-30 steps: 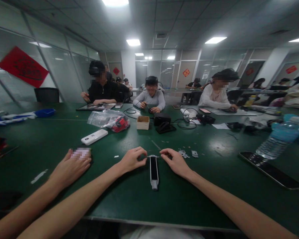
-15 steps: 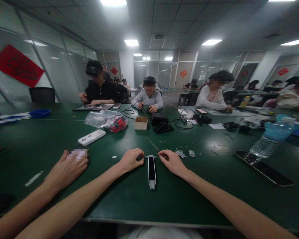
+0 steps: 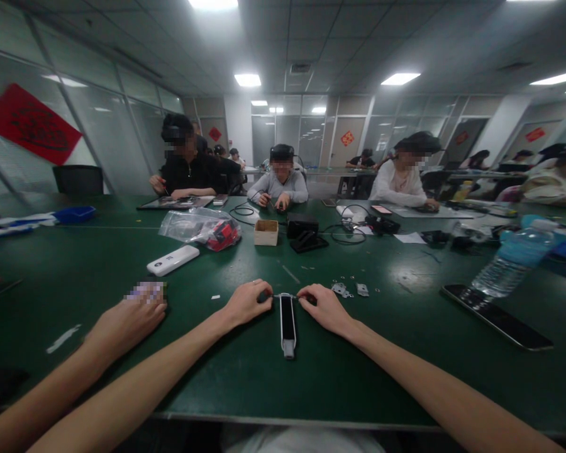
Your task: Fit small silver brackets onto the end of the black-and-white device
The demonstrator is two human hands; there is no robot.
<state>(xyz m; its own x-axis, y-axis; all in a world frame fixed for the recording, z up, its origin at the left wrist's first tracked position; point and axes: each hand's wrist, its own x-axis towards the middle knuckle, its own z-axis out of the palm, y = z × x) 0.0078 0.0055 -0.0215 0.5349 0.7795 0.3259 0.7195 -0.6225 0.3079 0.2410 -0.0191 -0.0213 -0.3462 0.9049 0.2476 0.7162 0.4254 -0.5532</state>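
A slim white handheld device (image 3: pixel 287 324) with a long black panel lies flat on the green table, its grey end towards me. At the left of its far end is my left hand (image 3: pixel 246 303), closed with fingers curled round a dark-handled thin tool (image 3: pixel 265 295) whose pointed tip reaches the device. From the other side my right hand (image 3: pixel 324 307) pinches at the same far end. A thin tip shows at its fingertips, but the rest of what it holds is hidden by the fingers. Several small metal parts (image 3: pixel 342 290) lie beyond my right hand.
Another person's hand (image 3: pixel 136 314) rests on the table at the left. A white power bank (image 3: pixel 173 260), clear plastic bag (image 3: pixel 200 229), small open box (image 3: pixel 266 234) and black stand (image 3: pixel 306 240) stand farther back. At the right are a phone (image 3: pixel 497 316) and water bottle (image 3: pixel 512 261).
My right hand has shifted slightly left, with its fingertips closer to the device's far end. My left hand and the device stay nearly in place.
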